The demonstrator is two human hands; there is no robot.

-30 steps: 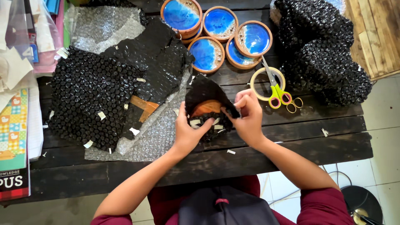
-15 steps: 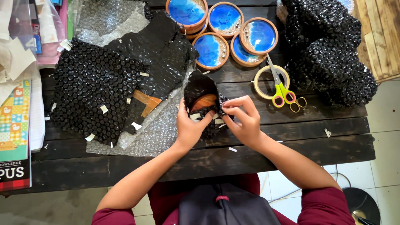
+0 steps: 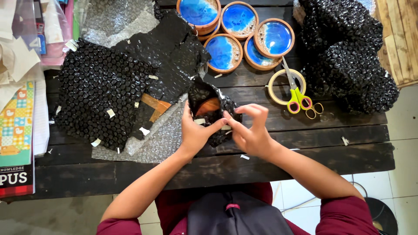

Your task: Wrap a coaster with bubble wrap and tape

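Hands [image 3: 196, 130] [image 3: 252, 130] both gripping the black bubble-wrap bundle around a round wooden dish [image 3: 210, 111] (partly showing); pressing tape flat, keeping wrap taut.

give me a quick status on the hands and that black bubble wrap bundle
Left hand and right hand both gripping the black bubble-wrap bundle, wooden piece showing inside. Scissors on tape roll to the right, apart. Nothing in the way.

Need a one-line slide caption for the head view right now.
Left hand and right hand hold a round wooden piece half-wrapped in black bubble wrap over a dark plank table.
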